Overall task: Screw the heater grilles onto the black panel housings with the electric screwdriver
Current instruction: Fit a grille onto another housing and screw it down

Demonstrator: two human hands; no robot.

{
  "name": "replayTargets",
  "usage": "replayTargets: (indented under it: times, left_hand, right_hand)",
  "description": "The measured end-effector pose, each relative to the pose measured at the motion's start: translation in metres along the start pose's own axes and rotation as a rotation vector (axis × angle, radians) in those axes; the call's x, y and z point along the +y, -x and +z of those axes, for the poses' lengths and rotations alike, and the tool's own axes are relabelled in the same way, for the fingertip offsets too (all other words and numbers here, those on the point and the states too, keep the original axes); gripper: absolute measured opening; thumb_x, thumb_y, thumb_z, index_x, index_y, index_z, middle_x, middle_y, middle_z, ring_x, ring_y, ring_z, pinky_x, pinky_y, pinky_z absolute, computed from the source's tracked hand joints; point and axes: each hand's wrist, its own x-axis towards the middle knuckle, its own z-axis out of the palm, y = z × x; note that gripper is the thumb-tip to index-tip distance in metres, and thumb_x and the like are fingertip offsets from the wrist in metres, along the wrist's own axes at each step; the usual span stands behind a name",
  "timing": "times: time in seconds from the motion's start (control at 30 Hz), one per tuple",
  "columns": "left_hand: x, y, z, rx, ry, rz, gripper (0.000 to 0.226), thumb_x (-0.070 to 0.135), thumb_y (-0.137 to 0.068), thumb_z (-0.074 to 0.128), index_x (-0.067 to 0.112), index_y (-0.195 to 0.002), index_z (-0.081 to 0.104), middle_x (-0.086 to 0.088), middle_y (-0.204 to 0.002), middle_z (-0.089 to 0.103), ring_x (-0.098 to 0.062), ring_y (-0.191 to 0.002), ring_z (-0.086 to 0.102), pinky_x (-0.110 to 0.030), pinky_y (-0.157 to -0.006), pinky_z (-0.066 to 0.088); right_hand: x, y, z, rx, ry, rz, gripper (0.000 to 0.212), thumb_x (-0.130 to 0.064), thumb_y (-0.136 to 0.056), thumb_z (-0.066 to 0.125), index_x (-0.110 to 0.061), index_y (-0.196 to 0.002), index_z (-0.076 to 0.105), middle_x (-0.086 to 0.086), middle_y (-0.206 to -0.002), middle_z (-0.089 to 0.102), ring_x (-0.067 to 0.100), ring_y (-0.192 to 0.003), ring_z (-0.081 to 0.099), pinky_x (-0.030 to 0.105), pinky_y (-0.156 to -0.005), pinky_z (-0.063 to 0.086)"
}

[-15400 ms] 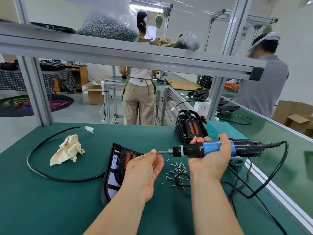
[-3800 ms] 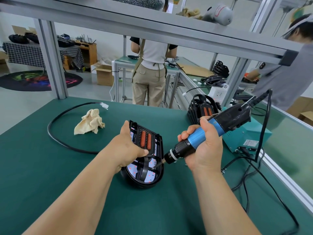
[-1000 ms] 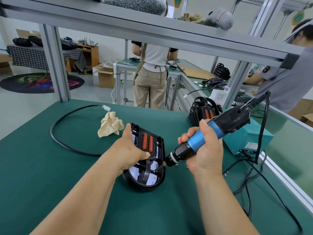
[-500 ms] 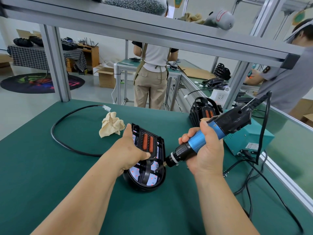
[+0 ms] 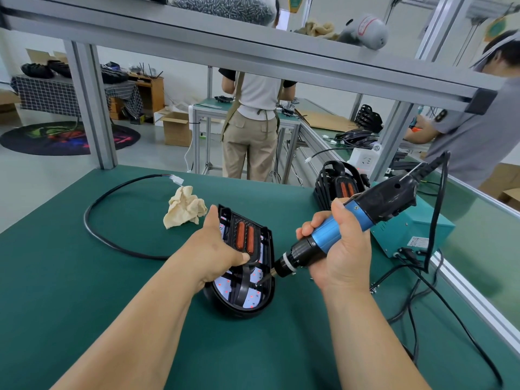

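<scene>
Two hands shared the work. The right hand [image 5: 342,249] was clenched around the blue barrel of the electric screwdriver [image 5: 346,223], its grip tight on the tool, which slanted down toward eight o'clock so that the bit tip [image 5: 260,281] met the lower right part of the panel. The left hand [image 5: 215,249] lay flat-fingered and clamped on the panel housing [image 5: 244,277], thumb up at twelve o'clock along the far edge, pinning it to the desk [image 5: 84,305].

Compared with a second before, almost nothing had shifted: the bit sat at the same spot and both hands kept their hold. That suggests a screw was being driven home at this point rather than a new one fetched, though the screw itself was too small to make out.

The housing was a black, rounded shell lying open side up near the desk's middle. Inside it showed a pale board dotted with red, crossed by the black ribs of the grille [image 5: 243,280], with two orange bars [image 5: 245,239] toward twelve o'clock.

Further out, a crumpled cloth [image 5: 184,208] lay at eleven o'clock beside a looped black cable [image 5: 95,232]. Another housing [image 5: 337,185] stood at one o'clock, next to a teal power box [image 5: 408,235].
</scene>
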Motion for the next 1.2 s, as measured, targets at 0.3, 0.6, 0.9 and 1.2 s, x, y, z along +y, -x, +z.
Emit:
replayTargets:
  times: [0.3,0.6,0.9,1.2]
  left_hand:
    - [0.0,-0.001,-0.001,-0.005,-0.015,0.004,0.108,0.01,-0.08,0.078,0.034,-0.157,0.006,-0.005,-0.129,0.061,-0.024,-0.107,0.064,-0.043,-0.099,0.051]
    - [-0.001,-0.001,-0.001,0.003,-0.045,0.028,0.117,0.014,-0.081,0.078,0.035,-0.157,-0.009,0.001,-0.151,0.043,-0.011,-0.098,0.058,-0.025,-0.078,0.048]
    - [0.01,0.009,-0.005,0.127,-0.419,0.108,0.112,0.051,-0.084,0.07,0.029,-0.157,-0.012,-0.012,-0.16,0.019,-0.032,-0.139,0.036,-0.04,-0.108,0.037]
    - [0.026,0.034,0.074,0.175,-1.047,0.43,0.019,0.031,-0.089,0.06,0.028,-0.106,0.068,0.003,-0.106,0.058,-0.026,-0.111,0.049,-0.064,-0.115,0.001]
  right_hand:
    - [-0.001,0.0,0.001,0.018,0.003,0.001,0.008,-0.022,-0.079,0.067,-0.022,-0.076,0.059,0.005,-0.058,0.05,0.021,-0.047,0.051,0.032,-0.053,0.05]
    - [-0.001,-0.002,-0.002,0.057,-0.017,0.003,0.007,-0.022,-0.079,0.067,-0.024,-0.075,0.062,0.005,-0.057,0.051,0.021,-0.046,0.051,0.031,-0.052,0.05]
    - [-0.021,-0.016,-0.024,0.398,-0.246,-0.004,0.022,-0.029,-0.091,0.064,-0.015,-0.078,0.053,-0.001,-0.06,0.053,0.016,-0.049,0.051,0.026,-0.061,0.05]
    - [-0.031,-0.023,-0.045,0.671,-0.382,-0.03,0.022,-0.029,-0.088,0.07,-0.017,-0.088,0.051,0.0,-0.065,0.052,0.016,-0.048,0.052,0.026,-0.06,0.053]
